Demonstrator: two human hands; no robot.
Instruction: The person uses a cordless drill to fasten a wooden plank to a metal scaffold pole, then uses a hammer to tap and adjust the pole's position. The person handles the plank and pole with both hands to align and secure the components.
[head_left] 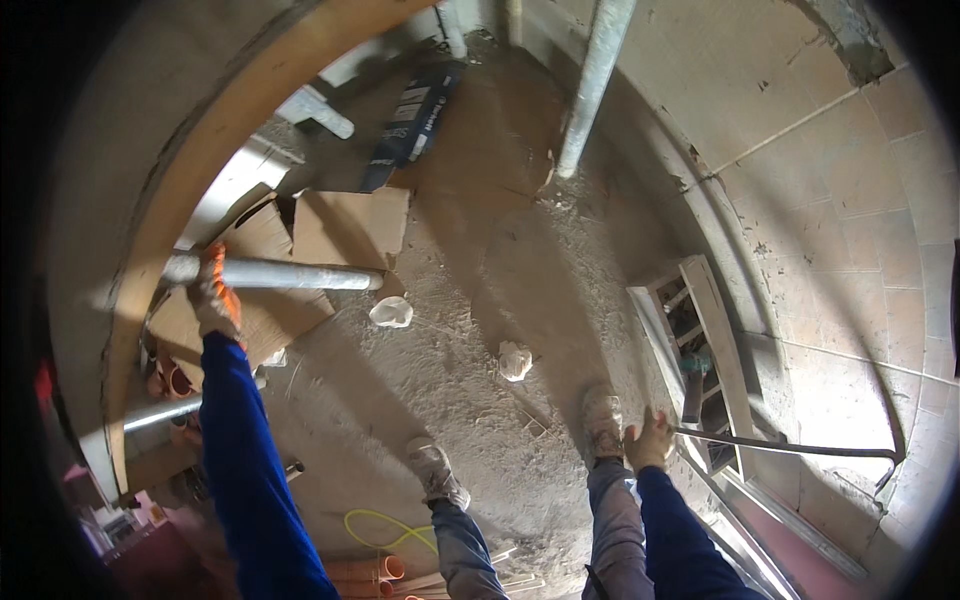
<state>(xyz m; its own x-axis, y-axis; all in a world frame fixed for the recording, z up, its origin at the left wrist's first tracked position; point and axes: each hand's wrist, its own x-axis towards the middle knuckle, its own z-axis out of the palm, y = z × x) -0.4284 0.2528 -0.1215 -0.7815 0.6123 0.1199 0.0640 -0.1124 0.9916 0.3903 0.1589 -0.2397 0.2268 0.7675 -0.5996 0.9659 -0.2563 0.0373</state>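
My left hand [217, 295], in an orange and grey work glove, is closed around a grey metal prop [300, 274] at the left, with the arm stretched out. The prop's foot end is near a flattened cardboard sheet [350, 225]. Beside my right leg, my right hand [650, 440] grips one end of a long dark pry bar [780, 441]. The bar points to the right, and its hooked far end lies close to the tiled wall [830, 250].
A wooden frame [722, 370] leans along the right wall. Upright metal props [595, 90] stand farther off. A dark blue box [412, 125] lies at the back. Crumpled white lumps [515, 361] dot the dusty floor. Orange pipes [365, 570] and a yellow hose [375, 528] lie near my feet.
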